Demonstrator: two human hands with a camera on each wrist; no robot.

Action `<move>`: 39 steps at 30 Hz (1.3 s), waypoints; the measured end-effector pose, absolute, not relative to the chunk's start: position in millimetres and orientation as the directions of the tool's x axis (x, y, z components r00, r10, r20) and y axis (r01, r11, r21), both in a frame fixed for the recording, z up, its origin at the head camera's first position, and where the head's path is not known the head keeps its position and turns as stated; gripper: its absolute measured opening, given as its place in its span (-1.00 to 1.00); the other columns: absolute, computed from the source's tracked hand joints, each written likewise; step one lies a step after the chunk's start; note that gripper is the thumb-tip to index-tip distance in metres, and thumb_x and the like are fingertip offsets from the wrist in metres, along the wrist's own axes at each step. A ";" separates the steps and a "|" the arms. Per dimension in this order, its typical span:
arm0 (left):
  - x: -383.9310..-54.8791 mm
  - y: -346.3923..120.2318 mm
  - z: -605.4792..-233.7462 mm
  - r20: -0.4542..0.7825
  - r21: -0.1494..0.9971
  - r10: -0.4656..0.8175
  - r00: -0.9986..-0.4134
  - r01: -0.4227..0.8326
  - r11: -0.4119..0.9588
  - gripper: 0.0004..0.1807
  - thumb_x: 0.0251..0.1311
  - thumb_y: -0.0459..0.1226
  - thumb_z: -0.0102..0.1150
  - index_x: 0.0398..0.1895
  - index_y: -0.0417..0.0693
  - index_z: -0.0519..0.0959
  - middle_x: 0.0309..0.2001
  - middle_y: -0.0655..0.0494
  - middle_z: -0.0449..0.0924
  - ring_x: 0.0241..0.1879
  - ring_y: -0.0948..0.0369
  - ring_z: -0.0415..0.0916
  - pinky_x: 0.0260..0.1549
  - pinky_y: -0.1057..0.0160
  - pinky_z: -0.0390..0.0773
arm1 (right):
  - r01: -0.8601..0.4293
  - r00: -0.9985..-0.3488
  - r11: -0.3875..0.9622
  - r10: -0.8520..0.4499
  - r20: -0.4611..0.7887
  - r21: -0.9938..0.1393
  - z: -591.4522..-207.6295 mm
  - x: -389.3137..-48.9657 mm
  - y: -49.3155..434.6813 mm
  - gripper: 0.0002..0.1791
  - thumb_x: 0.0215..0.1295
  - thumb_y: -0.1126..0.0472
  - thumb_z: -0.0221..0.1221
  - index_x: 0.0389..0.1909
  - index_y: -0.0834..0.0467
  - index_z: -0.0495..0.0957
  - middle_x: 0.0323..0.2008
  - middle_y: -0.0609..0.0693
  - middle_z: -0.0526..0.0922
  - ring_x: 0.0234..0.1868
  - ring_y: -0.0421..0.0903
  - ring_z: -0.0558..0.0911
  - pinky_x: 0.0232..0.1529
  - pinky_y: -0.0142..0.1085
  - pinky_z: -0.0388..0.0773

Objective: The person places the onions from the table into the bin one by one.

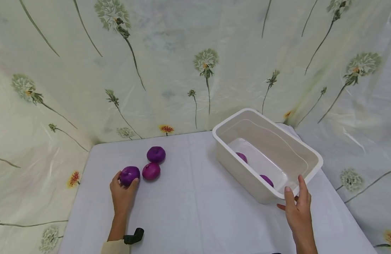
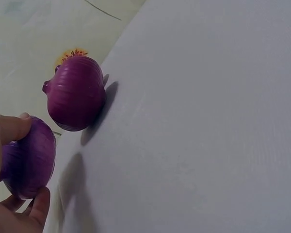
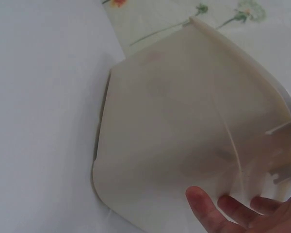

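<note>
Across a white table (image 1: 189,218), the left grip (image 1: 123,194) pinches a purple onion (image 1: 130,175); the right grip (image 1: 297,210), spread at the edge of a bin (image 1: 239,174), seemingly steadies it.

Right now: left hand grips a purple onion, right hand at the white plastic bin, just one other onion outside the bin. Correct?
No: two other onions lie outside the white plastic bin, as the head view shows. Left hand gripping a purple onion and right hand at the bin are correct.
</note>
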State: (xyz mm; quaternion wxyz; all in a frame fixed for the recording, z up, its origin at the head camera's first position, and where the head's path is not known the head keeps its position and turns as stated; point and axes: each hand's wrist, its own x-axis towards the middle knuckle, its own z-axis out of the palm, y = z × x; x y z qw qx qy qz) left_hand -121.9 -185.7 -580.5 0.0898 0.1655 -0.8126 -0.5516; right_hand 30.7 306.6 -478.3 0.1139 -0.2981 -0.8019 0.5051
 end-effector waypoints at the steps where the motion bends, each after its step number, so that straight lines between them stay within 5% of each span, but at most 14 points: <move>1: -121.8 -184.8 -578.7 -0.030 0.926 -0.367 -0.930 -0.164 0.341 -0.08 0.17 -0.03 0.40 0.52 -0.05 0.16 0.42 -0.26 0.13 0.29 -0.18 0.34 0.18 -0.01 0.50 | 0.362 -0.797 0.314 0.593 -0.116 -0.878 -478.4 30.6 306.6 -0.27 0.56 -0.10 -0.15 0.55 -0.44 -0.33 0.53 0.11 -0.13 0.29 0.25 0.36 -0.31 -0.29 0.72; 6: -122.8 -179.8 -568.7 -0.007 0.929 -0.352 -0.936 -0.136 0.345 -0.07 0.14 -0.01 0.42 0.51 -0.05 0.18 0.41 -0.23 0.16 0.22 -0.10 0.37 -0.07 0.56 0.41 | 0.357 -0.798 0.315 0.593 -0.112 -0.879 -478.0 30.2 306.3 -0.27 0.56 -0.09 -0.15 0.55 -0.44 -0.33 0.53 0.11 -0.12 0.28 0.23 0.36 -0.32 -0.30 0.72; 10: -125.9 -174.5 -559.6 -0.004 0.934 -0.332 -0.943 -0.121 0.335 -0.08 0.14 -0.03 0.42 0.51 -0.02 0.19 0.41 -0.19 0.16 0.21 -0.05 0.37 -0.18 0.73 0.32 | 0.363 -0.795 0.302 0.594 -0.124 -0.881 -477.5 31.0 305.9 -0.27 0.56 -0.10 -0.15 0.55 -0.44 -0.34 0.53 0.12 -0.14 0.30 0.28 0.36 -0.35 -0.35 0.71; 20: -134.5 -151.1 -539.5 -0.012 0.945 -0.273 -0.962 -0.100 0.310 -0.09 0.15 -0.06 0.42 0.52 0.02 0.18 0.41 -0.13 0.16 0.19 0.03 0.35 -0.10 0.57 0.40 | 0.366 -0.788 0.297 0.603 -0.124 -0.882 -475.9 32.6 308.5 -0.28 0.56 -0.12 -0.16 0.54 -0.46 -0.34 0.55 0.11 -0.16 0.30 0.25 0.34 -0.35 -0.36 0.70; 29: -139.7 -125.2 -523.9 0.014 0.951 -0.201 -0.980 -0.049 0.307 -0.09 0.15 -0.07 0.42 0.51 0.00 0.18 0.44 -0.18 0.11 0.25 -0.08 0.36 0.17 -0.03 0.53 | 0.321 -0.812 0.319 0.578 -0.085 -0.892 -479.9 31.9 308.8 -0.27 0.56 -0.08 -0.15 0.56 -0.42 -0.32 0.51 0.15 -0.12 0.29 0.23 0.35 -0.33 -0.30 0.72; 39: -145.5 -85.5 -512.2 0.074 0.947 -0.111 -0.991 0.035 0.320 -0.14 0.15 -0.05 0.42 0.48 0.02 0.24 0.40 -0.18 0.17 0.26 -0.08 0.38 0.22 -0.07 0.51 | 0.301 -0.815 0.331 0.577 -0.061 -0.894 -476.7 32.1 307.1 -0.27 0.56 -0.07 -0.14 0.56 -0.43 -0.30 0.51 0.15 -0.10 0.30 0.31 0.36 -0.33 -0.27 0.73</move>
